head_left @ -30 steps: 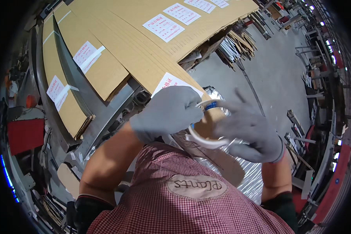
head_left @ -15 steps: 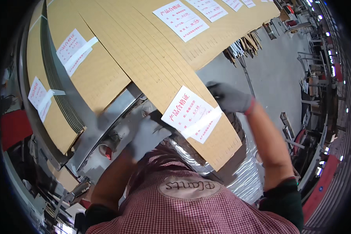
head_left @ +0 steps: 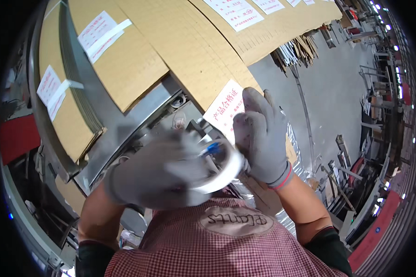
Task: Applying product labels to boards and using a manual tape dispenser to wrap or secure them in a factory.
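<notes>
Both of my hands wear grey gloves and are raised near my body, over the near end of a long tan cardboard strip stack point(head_left: 192, 64). My left hand point(head_left: 157, 171), smeared by motion, is closed on a white roll of tape point(head_left: 224, 180). A small blue spot shows within the ring of the roll. Beside the roll, my right hand point(head_left: 268, 138) is held up with fingers bent and apart, and nothing shows in them. It partly covers a white label with red print point(head_left: 224, 104) lying on the cardboard.
More labelled cardboard stacks point(head_left: 120, 64) lie on a metal table point(head_left: 157, 99) to the left. Another stack point(head_left: 272, 39) is at the far right, with thin strips point(head_left: 296, 53) bundled beyond its edge. Silvery plastic wrap point(head_left: 286, 217) shows below my right forearm.
My left hand has risen and now shows the tape roll. My right hand has come off the cardboard's right edge, in over the label. The view has shifted slightly.
</notes>
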The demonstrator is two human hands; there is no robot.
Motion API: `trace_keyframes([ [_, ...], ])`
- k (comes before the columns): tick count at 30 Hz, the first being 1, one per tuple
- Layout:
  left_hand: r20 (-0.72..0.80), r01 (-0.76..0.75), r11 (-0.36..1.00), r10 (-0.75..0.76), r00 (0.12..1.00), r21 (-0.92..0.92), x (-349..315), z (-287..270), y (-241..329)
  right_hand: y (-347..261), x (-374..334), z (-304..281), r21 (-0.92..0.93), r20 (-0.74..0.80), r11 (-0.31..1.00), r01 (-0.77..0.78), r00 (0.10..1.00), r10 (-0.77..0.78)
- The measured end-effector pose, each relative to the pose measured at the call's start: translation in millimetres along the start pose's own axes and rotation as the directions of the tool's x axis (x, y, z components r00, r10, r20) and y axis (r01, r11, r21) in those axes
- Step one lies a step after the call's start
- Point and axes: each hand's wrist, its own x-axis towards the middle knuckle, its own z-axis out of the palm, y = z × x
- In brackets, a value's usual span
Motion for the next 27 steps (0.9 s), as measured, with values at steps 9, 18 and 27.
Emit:
trace_keyframes([
  [9, -0.172, 0.003, 0.884, 0.087, 0.981, 0.468, 108, 34, -51, 91, 33, -110, 0.687, 0.435, 0.508, -0.520, 0.854, 0.286],
  [18, 0.165, -0.170, 0.709, 0.077, 0.983, 0.685, 110, 33, -34, 106, 35, -22, -0.427, 0.590, 0.904, 0.005, 0.760, 0.274],
  [27, -0.201, 0.562, 0.818, -0.575, 0.793, -0.124, 65, 53, 48, -8, 48, -128, 0.186, 0.527, 0.962, 0.202, 0.806, -0.271],
])
